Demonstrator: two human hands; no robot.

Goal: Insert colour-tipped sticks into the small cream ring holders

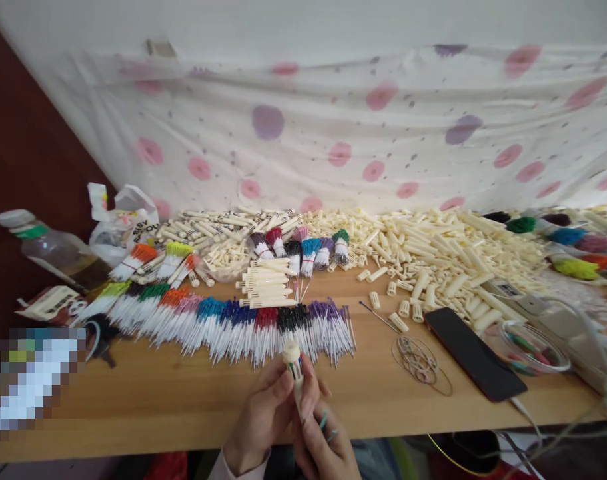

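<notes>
1. Pen barrel (294, 363), cream-coloured with small coloured tips showing near its top, stands nearly upright at the bottom centre of the view, above the near edge of the wooden table (183, 393).
2. Left hand (263, 413) wraps its fingers round the barrel from the left, thumb pressed against it.
3. Right hand (323, 440) closes on the lower part of the barrel from the right; rubber bands sit on two of its fingers.
4. Just beyond the barrel, a long row of refills (233, 323) lies fanned out, sorted by colour.
5. Behind them sit a small stack of finished pens (266, 283) and a wide heap of cream parts (433, 253).
6. To the right lie loose rubber bands (419, 360) and a black phone (474, 353).
</notes>
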